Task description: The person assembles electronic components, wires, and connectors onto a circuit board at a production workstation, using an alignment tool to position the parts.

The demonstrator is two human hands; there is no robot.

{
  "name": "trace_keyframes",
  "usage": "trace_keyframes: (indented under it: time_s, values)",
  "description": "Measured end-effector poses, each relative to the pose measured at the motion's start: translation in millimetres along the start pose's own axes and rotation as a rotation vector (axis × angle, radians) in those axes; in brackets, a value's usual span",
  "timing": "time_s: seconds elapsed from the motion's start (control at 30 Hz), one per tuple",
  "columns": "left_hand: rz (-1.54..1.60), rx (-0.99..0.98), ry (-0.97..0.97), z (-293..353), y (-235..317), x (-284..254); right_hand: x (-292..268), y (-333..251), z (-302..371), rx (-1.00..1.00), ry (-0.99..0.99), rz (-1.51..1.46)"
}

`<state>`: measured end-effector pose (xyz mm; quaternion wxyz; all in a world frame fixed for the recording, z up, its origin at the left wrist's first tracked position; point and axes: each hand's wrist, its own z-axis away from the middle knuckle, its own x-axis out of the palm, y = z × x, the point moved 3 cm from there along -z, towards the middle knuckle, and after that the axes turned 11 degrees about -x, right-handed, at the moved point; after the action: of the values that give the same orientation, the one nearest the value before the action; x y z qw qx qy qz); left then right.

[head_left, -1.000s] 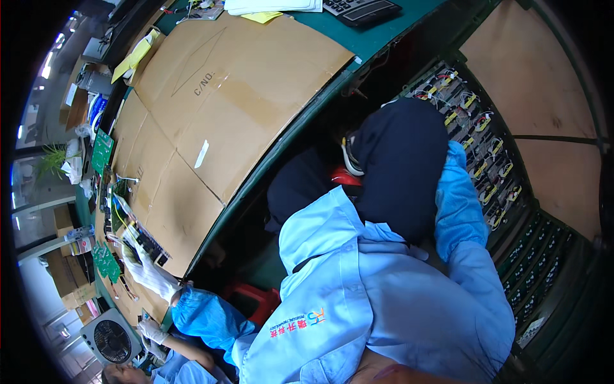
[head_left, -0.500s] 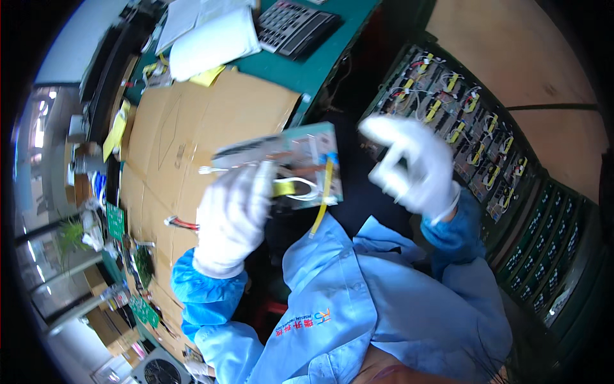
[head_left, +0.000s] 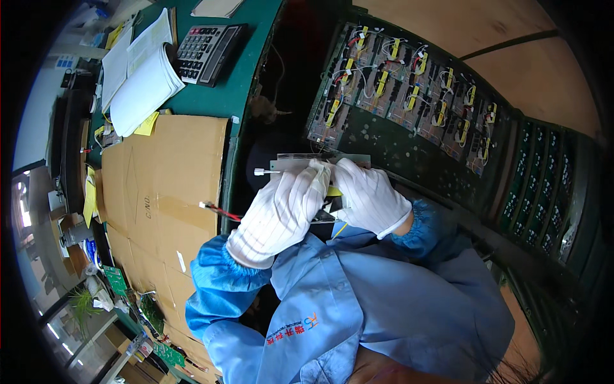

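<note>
A circuit board (head_left: 284, 164) with metal heat-sink-like strips is held in front of my chest, its face largely covered by my hands. My left hand (head_left: 281, 208), in a white glove, is closed on its left part. Against its right part, my gloved right hand (head_left: 372, 197) is closed too, and the fingers of both meet near the middle. Part of a yellow-wrapped piece (head_left: 334, 191) shows between the hands. A white plug (head_left: 261, 171) sticks out at the left, and a red and black lead (head_left: 220, 210) trails past my left wrist.
Flattened cardboard (head_left: 173, 173) covers the green bench at left. A calculator (head_left: 208, 54) and papers (head_left: 144, 80) lie farther back. At right, a dark tray (head_left: 384, 131) carries several wired boards. Beyond it stands a rack (head_left: 531, 185) of small green boards.
My right hand has come in from the right and closed on the board. The board has tilted, so its face shows less. The view has swung toward the tray.
</note>
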<state>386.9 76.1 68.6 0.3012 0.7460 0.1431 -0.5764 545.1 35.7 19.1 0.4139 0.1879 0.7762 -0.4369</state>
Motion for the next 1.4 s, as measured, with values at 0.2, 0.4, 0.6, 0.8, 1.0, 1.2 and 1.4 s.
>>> trace_keyframes:
  time_s: [0.2, 0.4, 0.6, 0.8, 1.0, 1.2, 1.4]
  values:
    - [-0.016, -0.078, 0.101, -8.8, 10.7, 29.0, 4.3, 22.8, 23.0, 0.247, 0.067, -0.243]
    - [0.053, -0.269, 0.313, 13.3, -7.3, -17.6, 50.9, 92.8, 78.0, 0.771, 0.499, -0.563]
    - [-0.053, -0.677, 0.384, 85.5, -48.1, -40.9, 129.7, 194.6, 112.8, 1.221, 0.862, -0.662]
    - [-0.167, -0.98, 0.4, 152.2, -89.6, -19.1, 220.9, 220.8, 103.1, 1.371, 1.14, -0.634]
    - [-0.197, -1.106, 0.434, 188.2, -111.9, 0.5, 271.2, 261.0, 103.7, 1.48, 0.714, -0.12]
    - [-0.179, -1.09, 0.437, 166.2, -118.9, 9.6, 256.6, 292.9, 112.6, 1.482, 0.362, 0.15]
    - [-0.246, -1.097, 0.432, 173.7, -118.0, 0.6, 266.7, 269.6, 89.2, 1.449, 0.375, 0.106]
